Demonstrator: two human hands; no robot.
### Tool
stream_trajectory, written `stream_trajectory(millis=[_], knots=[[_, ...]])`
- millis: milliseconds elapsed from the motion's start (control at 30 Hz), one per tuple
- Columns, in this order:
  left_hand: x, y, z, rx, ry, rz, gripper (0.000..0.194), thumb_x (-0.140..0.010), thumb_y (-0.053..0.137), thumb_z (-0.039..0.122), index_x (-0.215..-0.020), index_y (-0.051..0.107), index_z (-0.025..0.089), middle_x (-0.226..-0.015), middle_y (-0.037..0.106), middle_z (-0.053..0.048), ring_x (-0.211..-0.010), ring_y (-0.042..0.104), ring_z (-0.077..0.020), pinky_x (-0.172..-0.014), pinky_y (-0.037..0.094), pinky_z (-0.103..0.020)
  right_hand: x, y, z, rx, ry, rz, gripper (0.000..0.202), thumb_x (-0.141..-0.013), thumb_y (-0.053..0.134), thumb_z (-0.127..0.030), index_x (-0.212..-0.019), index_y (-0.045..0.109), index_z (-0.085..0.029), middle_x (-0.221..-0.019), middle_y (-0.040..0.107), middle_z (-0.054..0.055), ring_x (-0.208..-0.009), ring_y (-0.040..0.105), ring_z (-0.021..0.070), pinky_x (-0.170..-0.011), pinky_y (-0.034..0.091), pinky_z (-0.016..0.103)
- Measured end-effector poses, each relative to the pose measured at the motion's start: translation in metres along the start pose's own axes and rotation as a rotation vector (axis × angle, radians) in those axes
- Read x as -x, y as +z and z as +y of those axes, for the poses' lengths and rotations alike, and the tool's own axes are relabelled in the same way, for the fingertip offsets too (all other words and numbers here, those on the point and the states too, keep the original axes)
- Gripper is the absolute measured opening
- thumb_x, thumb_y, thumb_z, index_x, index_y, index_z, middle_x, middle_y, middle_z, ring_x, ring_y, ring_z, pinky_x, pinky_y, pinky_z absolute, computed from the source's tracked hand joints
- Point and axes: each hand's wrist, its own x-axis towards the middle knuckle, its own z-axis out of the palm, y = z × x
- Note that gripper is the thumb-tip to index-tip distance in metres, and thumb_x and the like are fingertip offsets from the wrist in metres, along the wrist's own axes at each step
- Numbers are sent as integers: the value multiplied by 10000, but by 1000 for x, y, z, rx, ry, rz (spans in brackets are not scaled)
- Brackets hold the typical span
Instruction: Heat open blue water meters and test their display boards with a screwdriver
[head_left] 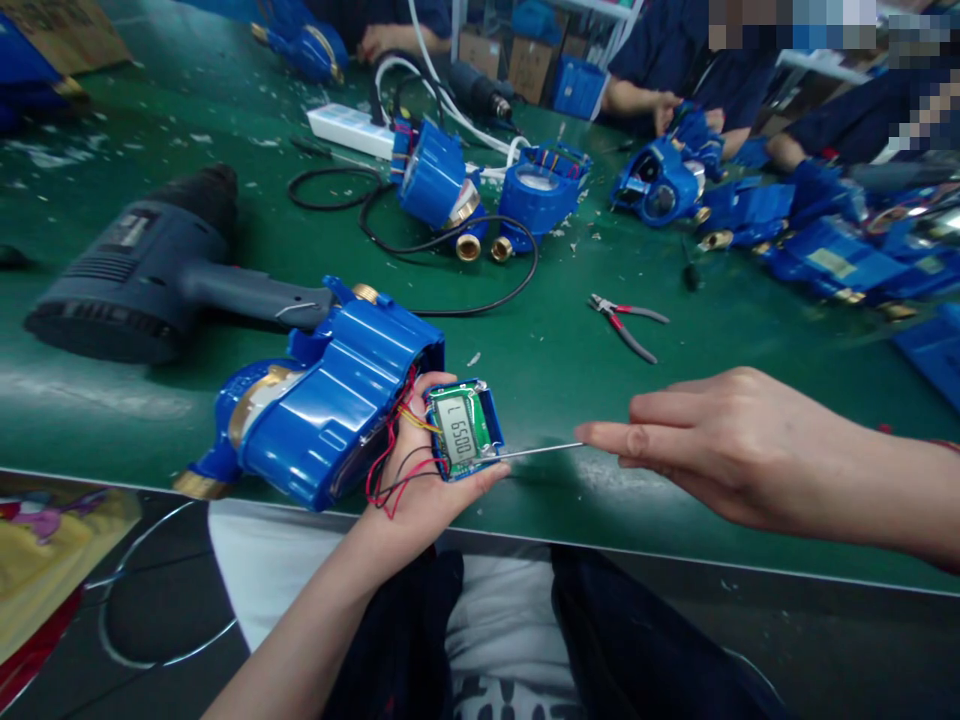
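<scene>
Left hand (424, 455) cradles it — the display board (459, 432) (wired).

Rod (536, 451) probably part-hidden in right grip (720, 445); far-right casings (834, 262) blurred.

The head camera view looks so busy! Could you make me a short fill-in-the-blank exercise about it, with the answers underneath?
1. The left hand holds a circuit board beside a water meter whose casing is coloured ____.
2. The right hand holds a thin metal rod above a worktop coloured ____.
3. The heat gun lies toward the person's ____ side.
4. The cutting pliers have handles coloured grey and ____.

Missing words: blue; green; left; red.
</scene>
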Motion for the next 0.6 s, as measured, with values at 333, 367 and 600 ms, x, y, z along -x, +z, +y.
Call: stream_trajectory(millis=[333,367,600], knots=[[1,0,-1,-58,82,54,710,-593,842,239,-1178,440,225,-988,588,4,-824,643,-152,-734,536,-256,1,12,12,-223,-8,30,263,-1041,386,-221,-1264,525,-218,-766,541,-11,-597,487,113,-538,266,267],[1,0,-2,-65,103,57,707,-592,845,235,-1175,447,224,-991,584,7,-830,642,-147,-739,535,-246,1,12,12,-220,-15,37,260,-1041,382,-217,-1258,526,-216,-766,541,-11,-595,482,114,-538,267,268],[2,2,-6,-39,143,64,743,-586,872,199,-1194,449,259,-1021,553,40,-844,630,-101,-740,519,-186,2,18,16,112,-164,198,302,-1008,346,-86,-1242,533,-124,-712,480,5,-576,376,150,-554,233,304]])
